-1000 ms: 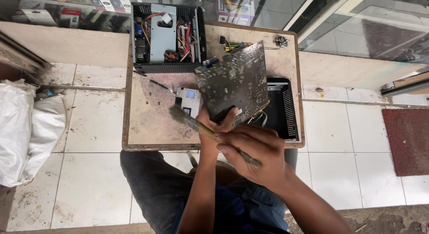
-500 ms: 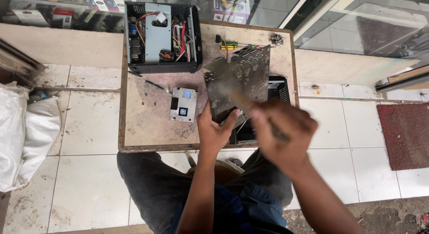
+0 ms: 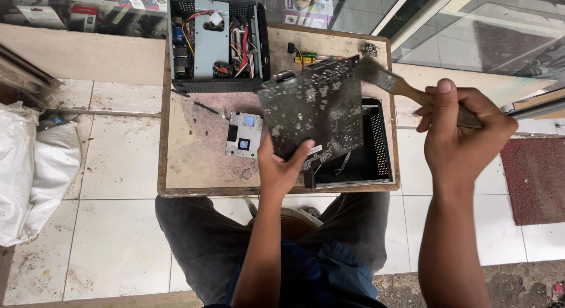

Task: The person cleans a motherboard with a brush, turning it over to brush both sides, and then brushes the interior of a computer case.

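My left hand (image 3: pixel 283 165) grips the lower edge of a dusty dark circuit board (image 3: pixel 315 111) and holds it tilted up over a small wooden table (image 3: pixel 194 167). My right hand (image 3: pixel 465 134) is closed around the wooden handle of a paintbrush (image 3: pixel 391 81). Its bristles reach the board's upper right corner. Under the board lies a black perforated metal cover (image 3: pixel 371 155).
An open black computer case (image 3: pixel 216 43) with coloured wires sits at the table's far left. A small grey plate with a blue chip (image 3: pixel 243 135) lies mid-table. Screws (image 3: pixel 371 49) and a connector (image 3: pixel 303 55) rest near the back edge. A white sack (image 3: pixel 35 172) stands left, a red mat (image 3: pixel 538 178) right.
My right hand with the brush has swung from low in front of the board out to the right and up. The board has stayed in my left hand.
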